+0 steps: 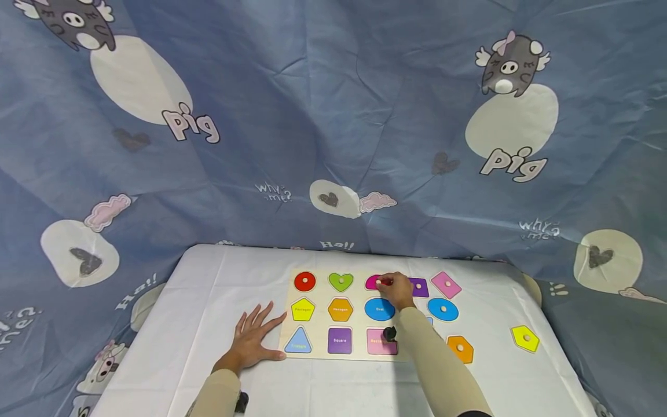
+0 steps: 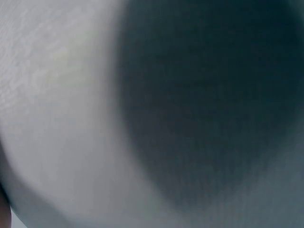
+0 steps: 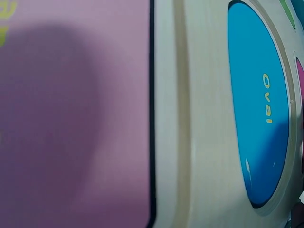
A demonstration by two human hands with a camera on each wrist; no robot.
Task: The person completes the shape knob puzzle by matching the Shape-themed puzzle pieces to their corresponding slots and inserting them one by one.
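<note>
A wooden shape-puzzle board (image 1: 359, 351) lies on the white-covered table. My right hand (image 1: 398, 291) reaches over its upper right part and pinches a magenta puzzle piece (image 1: 371, 282) by its small knob. The piece's right portion is hidden under the fingers. A red circle piece (image 1: 304, 281) and a green heart piece (image 1: 341, 282), both with knobs, sit in the same row. My left hand (image 1: 250, 343) lies with fingers spread beside the board, its thumb and index fingertips at the left edge. In the right wrist view the blue oval recess (image 3: 259, 104) and pink rectangle recess (image 3: 123, 114) appear close up.
Right of the board lie loose knobbed pieces: a purple one (image 1: 421, 288), a pink rectangle (image 1: 446, 284), a blue oval (image 1: 443, 309), an orange hexagon (image 1: 461, 349) and a yellow pentagon (image 1: 525, 339). A blue patterned cloth (image 1: 333, 116) hangs behind. The left wrist view is blurred.
</note>
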